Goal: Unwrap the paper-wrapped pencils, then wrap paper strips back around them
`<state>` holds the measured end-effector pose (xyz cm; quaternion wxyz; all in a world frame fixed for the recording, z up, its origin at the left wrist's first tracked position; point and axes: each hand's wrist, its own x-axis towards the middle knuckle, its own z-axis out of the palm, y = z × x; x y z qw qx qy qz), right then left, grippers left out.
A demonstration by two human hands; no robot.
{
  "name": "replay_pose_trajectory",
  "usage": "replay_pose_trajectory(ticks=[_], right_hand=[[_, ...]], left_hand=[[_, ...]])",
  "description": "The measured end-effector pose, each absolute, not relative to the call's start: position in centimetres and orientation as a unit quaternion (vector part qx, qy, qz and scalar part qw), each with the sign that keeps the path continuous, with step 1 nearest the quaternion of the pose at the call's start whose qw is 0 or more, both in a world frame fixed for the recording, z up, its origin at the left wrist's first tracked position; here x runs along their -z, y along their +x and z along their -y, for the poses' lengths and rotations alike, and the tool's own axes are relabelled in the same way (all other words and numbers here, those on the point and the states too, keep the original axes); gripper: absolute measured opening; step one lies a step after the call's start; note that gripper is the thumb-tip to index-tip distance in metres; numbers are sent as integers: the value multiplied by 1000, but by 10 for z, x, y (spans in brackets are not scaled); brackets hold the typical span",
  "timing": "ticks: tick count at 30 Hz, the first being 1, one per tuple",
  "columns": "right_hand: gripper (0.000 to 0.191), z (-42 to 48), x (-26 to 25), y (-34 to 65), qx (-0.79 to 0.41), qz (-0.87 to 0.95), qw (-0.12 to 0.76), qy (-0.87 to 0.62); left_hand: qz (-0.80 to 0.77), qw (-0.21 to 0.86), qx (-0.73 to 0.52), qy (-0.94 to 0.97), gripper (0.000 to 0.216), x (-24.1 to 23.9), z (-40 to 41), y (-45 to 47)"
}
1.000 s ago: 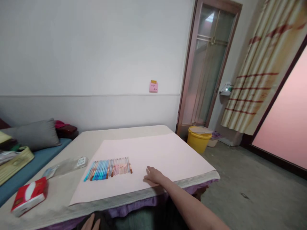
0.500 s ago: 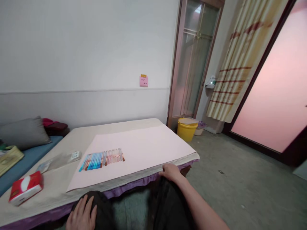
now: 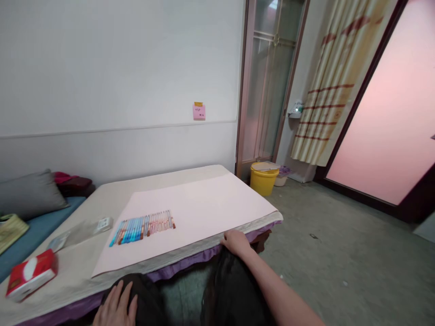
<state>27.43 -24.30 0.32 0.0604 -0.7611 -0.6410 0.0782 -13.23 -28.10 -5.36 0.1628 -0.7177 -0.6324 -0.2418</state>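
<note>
My left hand (image 3: 117, 305) lies on my dark-trousered left knee (image 3: 137, 287), its fingers stretched out and holding nothing. On the other knee (image 3: 227, 274) rests my right hand (image 3: 236, 242), close to the front edge of the table. Its fingers bend down out of sight, so I cannot tell whether they are closed. Beyond my hands, a large pale pink sheet (image 3: 200, 199) covers much of the cloth-topped table (image 3: 78, 267). Toward the sheet's left side, several slim pens or pencils (image 3: 142, 227) lie in a row, running from blue to brown and pinkish.
A red and white tissue pack (image 3: 32, 275), a clear plastic bag (image 3: 76, 233) and a small white item (image 3: 104, 224) lie left of the sheet. Farther left is a grey cushion (image 3: 32, 192). A yellow bucket (image 3: 263, 179) stands on the floor past the table's right end.
My view has turned and shifted slightly. Both hands stay resting on my knees, and the row of pens or pencils looks the same.
</note>
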Motion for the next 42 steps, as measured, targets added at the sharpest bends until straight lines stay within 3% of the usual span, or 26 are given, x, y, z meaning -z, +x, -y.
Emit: replay_pose_trajectory(ticks=[5,9,12,16,18,22,25,29,42], right_hand=[[32,259,-3,234,-83,697,73,-708],[27,276,-5,177,-143,787,93,-593],[21,278,-17,168,-285,825,221,-436],[44,261,-39,223,-314,622,492,-523],[51,255,-39,255,-266,546,540,-583],[41,265,-4,271,-209,581,448,-647],[37,284,32,247,-128,670,289,-672],[40,299,53,222,-18,737,139,-662],[30,299,59,232,28,729,169,-663]], left_hand=[[643,141,227,-718,39,49,277,-105],[531,78,258,-803,31,43,275,-56],[445,27,298,-844,23,33,273,-39],[561,-26,386,-732,29,16,265,-74],[639,-36,373,-672,33,12,260,-103],[697,51,276,-660,45,10,250,-135],[703,112,189,-677,48,12,245,-131],[705,58,83,-702,40,14,245,-118],[712,76,24,-698,43,19,244,-121]])
